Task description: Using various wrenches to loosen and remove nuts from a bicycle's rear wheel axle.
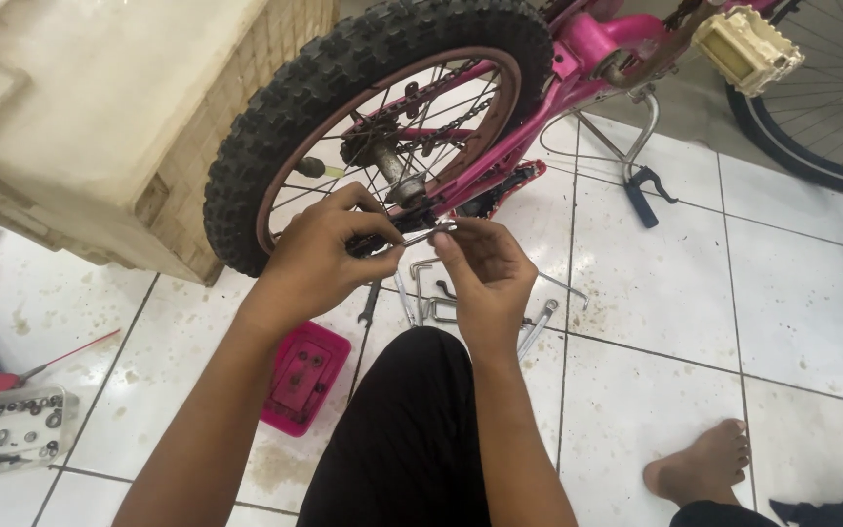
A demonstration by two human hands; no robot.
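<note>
Small metal axle part (433, 234), perhaps a bolt or spanner end, pinched between both hands at the rear wheel (382, 117) hub. Left hand (319, 259) and right hand (485, 273) both grasp it. Fitting looks unfinished. One pink bike; several loose tools (431, 298) beneath the hands; one pink tray (304, 376) nearer the knee.

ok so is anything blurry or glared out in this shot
Head view: hands and rear wheel are sharp; light is even and soft, with only a faint sheen on the white tiles; lines bow slightly toward the edges from the wide lens; the pedal looks a bit bright.
</note>
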